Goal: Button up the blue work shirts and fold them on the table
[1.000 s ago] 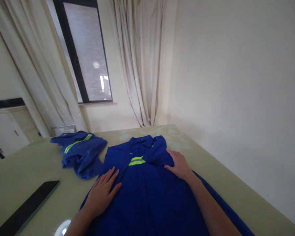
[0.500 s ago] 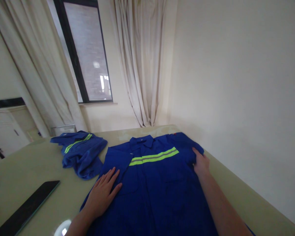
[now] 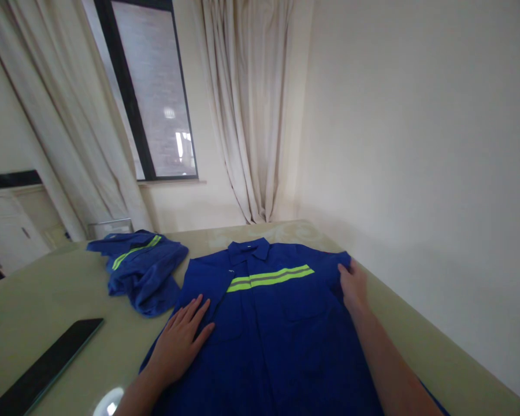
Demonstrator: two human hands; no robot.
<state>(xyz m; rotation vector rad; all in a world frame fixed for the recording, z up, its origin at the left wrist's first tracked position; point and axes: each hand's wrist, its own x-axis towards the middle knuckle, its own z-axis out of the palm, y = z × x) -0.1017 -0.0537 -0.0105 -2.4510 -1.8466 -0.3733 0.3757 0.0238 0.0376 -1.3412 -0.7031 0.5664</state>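
Note:
A blue work jacket (image 3: 281, 341) with a yellow-green reflective stripe across its chest lies front side up, its collar toward the far end. The sleeve on its left side is folded in over the chest. My left hand (image 3: 184, 335) rests flat on that side, fingers spread. At the opposite side, my right hand (image 3: 352, 284) pinches the edge of the other sleeve near the shoulder. Most of that sleeve is hidden, and the jacket's lower part runs out of view at the bottom.
A second blue garment (image 3: 145, 271) with a similar stripe lies crumpled at the far left of the table (image 3: 56, 294). A flat black slab (image 3: 47, 364) lies at the near left. The wall (image 3: 424, 173) runs close along the table's right edge, and curtains (image 3: 253, 115) hang behind.
My right hand keeps its grip while the sleeve at the right shoulder has come down flatter, its raised bulge gone. The left hand stays in place on the jacket.

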